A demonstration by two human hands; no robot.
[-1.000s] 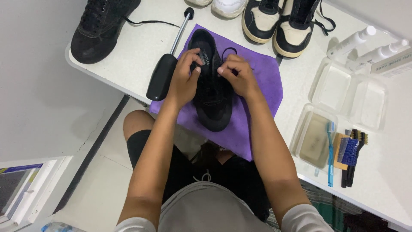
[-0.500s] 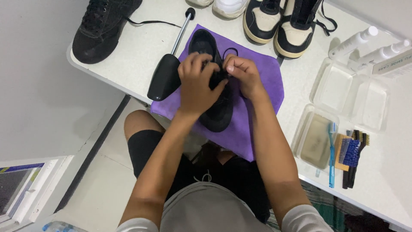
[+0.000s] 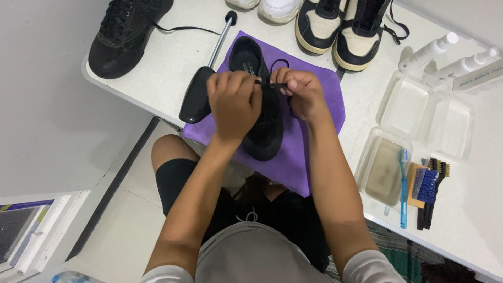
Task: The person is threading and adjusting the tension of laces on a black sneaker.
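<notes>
A black shoe (image 3: 262, 131) lies on a purple cloth (image 3: 309, 152) at the near edge of a white table (image 3: 167, 68), its toe pointing toward me. Both hands are over the shoe's laces. My left hand (image 3: 233, 102) pinches a black lace (image 3: 272, 84) above the tongue. My right hand (image 3: 303, 91) grips the same lace from the other side, and the lace is stretched short between the two hands. A loop of lace lies on the cloth just beyond my right hand.
A black shoe tree (image 3: 201, 86) with a metal rod lies left of the cloth. Another black shoe (image 3: 123, 34) sits far left. Black-and-cream high-tops (image 3: 340, 26) stand at the back. Clear plastic trays (image 3: 424, 118), spray bottles (image 3: 427, 52), a blue toothbrush (image 3: 403, 183) and brushes (image 3: 429, 188) lie to the right.
Both hands have shifted a little up the shoe toward its opening and drawn the lace taut between them. The shoe has stayed on the cloth.
</notes>
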